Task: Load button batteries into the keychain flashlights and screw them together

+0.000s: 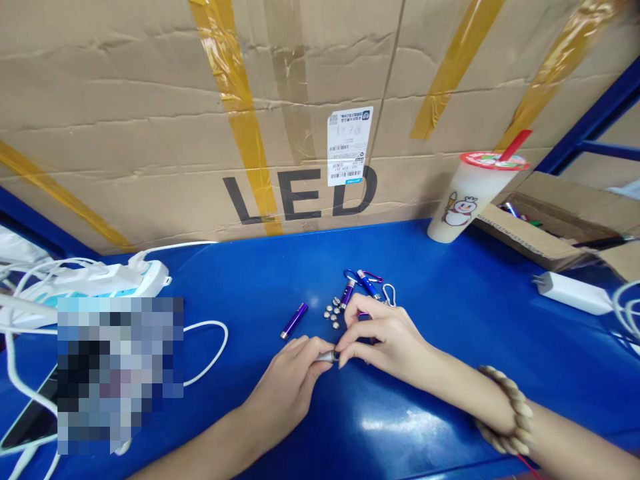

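Where the left hand (290,383) and right hand (383,340) meet above the blue desk (450,313), their fingers (350,351) close narrowly around a silver cap (327,358), button cells (333,312) just beyond, bare desk open on both sides.

Head-worn view, forward and down, close over blue table (465,320), toward cardboard box (150,133)

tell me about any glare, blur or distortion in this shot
Head view: white glare patches on the blue table; the wide lens bows the cardboard box; a pixelated patch masks lower left; left hand, right hand and the silver flashlight piece are sharp.
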Tool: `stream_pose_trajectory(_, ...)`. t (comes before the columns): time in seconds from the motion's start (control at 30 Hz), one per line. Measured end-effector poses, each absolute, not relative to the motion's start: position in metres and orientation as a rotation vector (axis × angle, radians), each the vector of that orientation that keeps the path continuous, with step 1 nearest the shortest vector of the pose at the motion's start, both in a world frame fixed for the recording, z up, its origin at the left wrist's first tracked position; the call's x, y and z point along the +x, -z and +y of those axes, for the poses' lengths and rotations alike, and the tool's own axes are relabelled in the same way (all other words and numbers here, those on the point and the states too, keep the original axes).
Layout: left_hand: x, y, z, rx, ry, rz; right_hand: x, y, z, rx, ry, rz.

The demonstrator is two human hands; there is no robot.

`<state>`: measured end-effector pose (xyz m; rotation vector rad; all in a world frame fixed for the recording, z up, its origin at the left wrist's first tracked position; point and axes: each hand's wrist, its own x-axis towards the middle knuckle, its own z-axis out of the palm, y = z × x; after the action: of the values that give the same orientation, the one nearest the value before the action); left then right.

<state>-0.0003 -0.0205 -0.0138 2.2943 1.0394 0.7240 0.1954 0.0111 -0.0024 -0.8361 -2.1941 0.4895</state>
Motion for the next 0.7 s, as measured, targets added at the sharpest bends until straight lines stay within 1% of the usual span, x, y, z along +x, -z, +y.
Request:
stream_pose_trajectory(0.2,0.0006,0.0162,-0.0201,2.425,-0.838,1.026,0.192,0.0084,0.0105,-1.019,-0.771,-2.087)
stream_pose_trajectory(0.47,-0.0006,0.0186,-0.023,2.373,-0.873,1.083,0.1868,0.0052,0.0061,-1.05,-0.845,-2.035)
stream_pose_trajectory(0.57,-0.0008,0.0192,-0.023,2.241,-0.854,1.116,0.1862,0.0055,0.0065,-1.071,-0.894,-1.988)
stream_pose_trajectory(0.7,-0.0006,0.016,-0.0207,2.005,-0.724,1.13,0.1872,0.0044,0.01,-1.051,-0.956,-1.926)
